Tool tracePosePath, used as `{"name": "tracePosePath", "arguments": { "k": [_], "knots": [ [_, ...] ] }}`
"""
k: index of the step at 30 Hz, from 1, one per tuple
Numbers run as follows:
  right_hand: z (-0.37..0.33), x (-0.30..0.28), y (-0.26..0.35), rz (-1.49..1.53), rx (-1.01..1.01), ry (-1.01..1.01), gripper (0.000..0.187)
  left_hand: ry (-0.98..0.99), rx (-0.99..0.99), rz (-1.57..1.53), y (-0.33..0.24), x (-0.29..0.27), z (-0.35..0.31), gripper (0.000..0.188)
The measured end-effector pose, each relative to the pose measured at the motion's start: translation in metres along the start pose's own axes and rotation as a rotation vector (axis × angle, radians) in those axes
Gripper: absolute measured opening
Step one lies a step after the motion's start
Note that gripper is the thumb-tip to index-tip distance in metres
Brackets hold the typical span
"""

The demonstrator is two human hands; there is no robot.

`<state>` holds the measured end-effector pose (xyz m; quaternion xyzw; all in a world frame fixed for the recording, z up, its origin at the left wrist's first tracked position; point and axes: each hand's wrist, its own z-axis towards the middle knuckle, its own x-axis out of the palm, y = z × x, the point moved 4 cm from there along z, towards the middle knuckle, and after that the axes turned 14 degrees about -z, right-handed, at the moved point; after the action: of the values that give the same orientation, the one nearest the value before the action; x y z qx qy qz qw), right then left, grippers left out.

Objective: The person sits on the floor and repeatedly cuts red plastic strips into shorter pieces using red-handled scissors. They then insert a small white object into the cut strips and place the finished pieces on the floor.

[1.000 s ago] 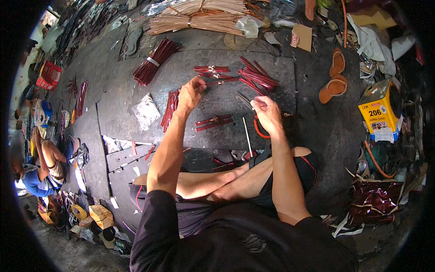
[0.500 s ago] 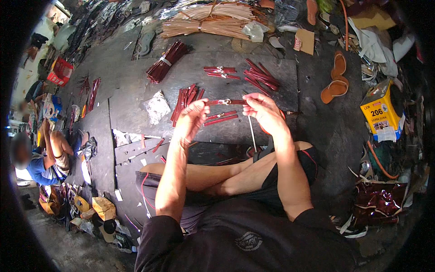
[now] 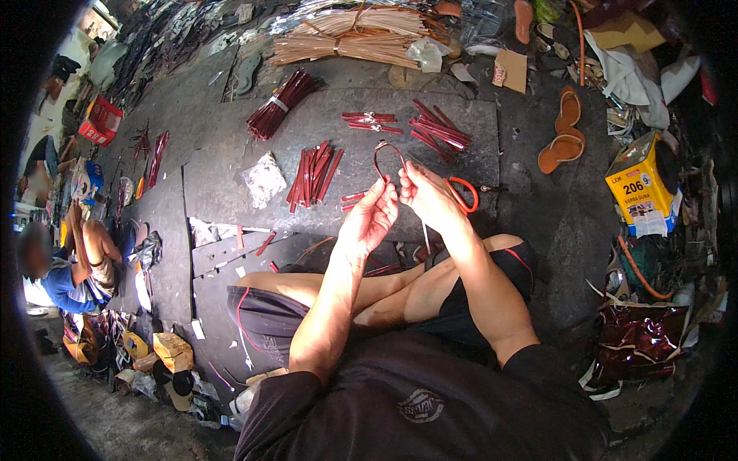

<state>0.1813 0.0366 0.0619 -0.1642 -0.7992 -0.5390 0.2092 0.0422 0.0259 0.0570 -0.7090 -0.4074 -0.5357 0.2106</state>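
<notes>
Above the dark work board my two hands hold a thin dark red strap (image 3: pixel 377 161) bent into an upright arch. A small metal buckle (image 3: pixel 382 144) sits at the top of the bend. My left hand (image 3: pixel 373 213) pinches one end between thumb and fingers. The other end is pinched in my right hand (image 3: pixel 423 192), close beside the left. An orange looped handle (image 3: pixel 472 197) shows beside my right wrist; the rest of that tool is partly hidden. Below my hands lies a red strap piece (image 3: pixel 350 201), partly covered by my left hand.
Loose red strips (image 3: pixel 311 177), buckled straps (image 3: pixel 369 119), more red strips (image 3: pixel 442 131) and a tied bundle (image 3: pixel 280 107) lie around the board. A clear bag (image 3: pixel 265 180) is to the left. Brown sandals (image 3: pixel 565 138) and a yellow can (image 3: pixel 642 188) stand right. A person (image 3: pixel 73 265) sits far left.
The strap was stretched straight between my hands and is now bent into an arch, buckle upward. My left hand has moved right, close to my right hand, which has shifted slightly left.
</notes>
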Motion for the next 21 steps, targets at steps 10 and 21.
{"name": "tracePosePath", "arguments": {
  "k": [10, 21],
  "knots": [
    [0.002, 0.0, -0.005, 0.006, -0.009, 0.058, 0.018, 0.008, 0.024, 0.044, -0.001, 0.0, 0.0, 0.021],
    [-0.008, 0.012, 0.038, -0.346, 0.038, 0.183, 0.024, -0.179, 0.421, 0.98, -0.106, 0.006, -0.018, 0.018]
  ]
}}
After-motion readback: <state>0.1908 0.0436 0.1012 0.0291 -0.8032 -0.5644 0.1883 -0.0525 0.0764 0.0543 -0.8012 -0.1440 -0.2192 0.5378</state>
